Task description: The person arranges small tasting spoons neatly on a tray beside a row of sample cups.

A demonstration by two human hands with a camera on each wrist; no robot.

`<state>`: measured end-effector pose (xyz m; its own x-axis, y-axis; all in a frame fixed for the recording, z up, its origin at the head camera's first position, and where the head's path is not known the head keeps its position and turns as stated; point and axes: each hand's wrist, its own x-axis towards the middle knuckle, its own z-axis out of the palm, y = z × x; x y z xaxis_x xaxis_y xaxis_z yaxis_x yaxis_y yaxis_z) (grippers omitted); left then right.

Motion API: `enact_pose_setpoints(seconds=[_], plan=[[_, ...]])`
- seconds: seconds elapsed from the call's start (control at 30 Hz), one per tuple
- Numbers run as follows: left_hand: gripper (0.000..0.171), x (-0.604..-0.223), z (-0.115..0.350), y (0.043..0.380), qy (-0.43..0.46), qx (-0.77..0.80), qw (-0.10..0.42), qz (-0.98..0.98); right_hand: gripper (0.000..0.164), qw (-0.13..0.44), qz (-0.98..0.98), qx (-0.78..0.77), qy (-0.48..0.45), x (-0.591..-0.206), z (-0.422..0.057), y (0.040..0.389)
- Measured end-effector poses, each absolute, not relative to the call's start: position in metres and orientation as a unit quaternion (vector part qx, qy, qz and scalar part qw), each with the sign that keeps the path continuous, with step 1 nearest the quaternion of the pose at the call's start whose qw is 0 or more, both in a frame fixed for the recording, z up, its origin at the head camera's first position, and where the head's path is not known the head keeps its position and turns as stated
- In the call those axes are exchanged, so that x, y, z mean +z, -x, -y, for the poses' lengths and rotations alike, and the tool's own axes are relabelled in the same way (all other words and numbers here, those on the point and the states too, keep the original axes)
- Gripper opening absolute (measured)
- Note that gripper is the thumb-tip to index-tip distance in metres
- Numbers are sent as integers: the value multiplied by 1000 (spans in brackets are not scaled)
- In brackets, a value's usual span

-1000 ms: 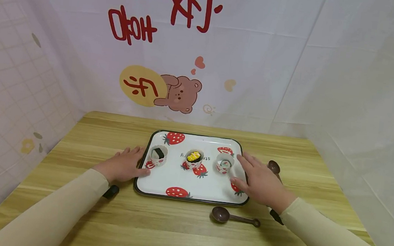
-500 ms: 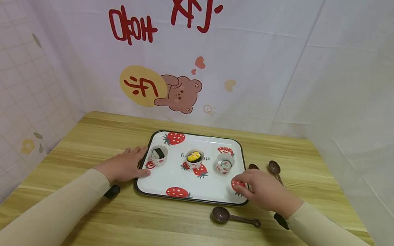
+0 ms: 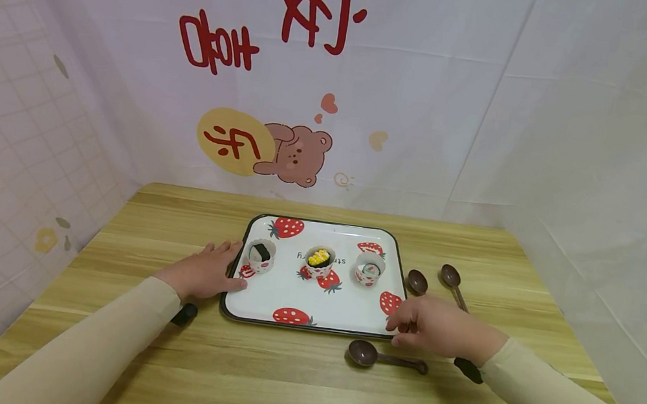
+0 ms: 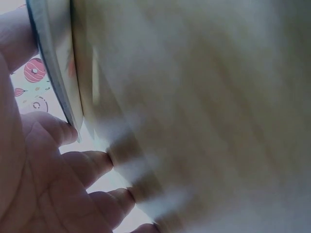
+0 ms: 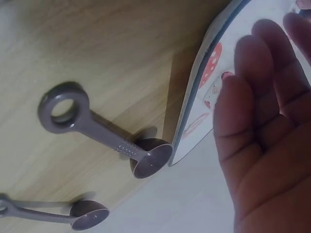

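Spreading its fingers loosely at the tray's left edge in the head view, the left hand (image 3: 208, 272) rests its thumb over the rim of the strawberry-printed tray (image 3: 267, 297), without a closed grip. The tray lies on the worktop (image 3: 260, 378), bearing three paper cups in a row: the left cup (image 3: 261, 266) with a white piece wrapped in a dark strip, the middle cup (image 3: 318, 273) with a yellow-topped piece, the right cup (image 3: 367, 278) with a pale round one. The right hand (image 3: 437, 323), fingers relaxed and lightly bent, is at the tray's near right corner, with nothing visible in its grasp. A brown spoon (image 3: 363, 353) lies before the tray; a second spoon (image 3: 418, 281) and a third spoon (image 3: 451, 276) lie right of it. The left wrist view is blurred, but the tray's rim passes between thumb and fingers, whose tips seem to touch the worktop. The right wrist view shows slightly curved fingers in front of the tray, apart from two spoons with their bowls turned toward it.
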<state>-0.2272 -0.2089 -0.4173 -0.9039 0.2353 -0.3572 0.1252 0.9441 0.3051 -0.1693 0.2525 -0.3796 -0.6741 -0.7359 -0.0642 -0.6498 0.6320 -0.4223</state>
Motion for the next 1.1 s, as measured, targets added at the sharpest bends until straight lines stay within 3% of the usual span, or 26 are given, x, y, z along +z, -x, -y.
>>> enact_pose_setpoints(seconds=[0.6,1.1], plan=[[106,-416,208,226,-92,139,198,-966,28,206,-894,-180,356,-382,-259,165],[105,-419,208,229,-95,130,194,-968,32,225,-888,-177,359,-388,-260,158]])
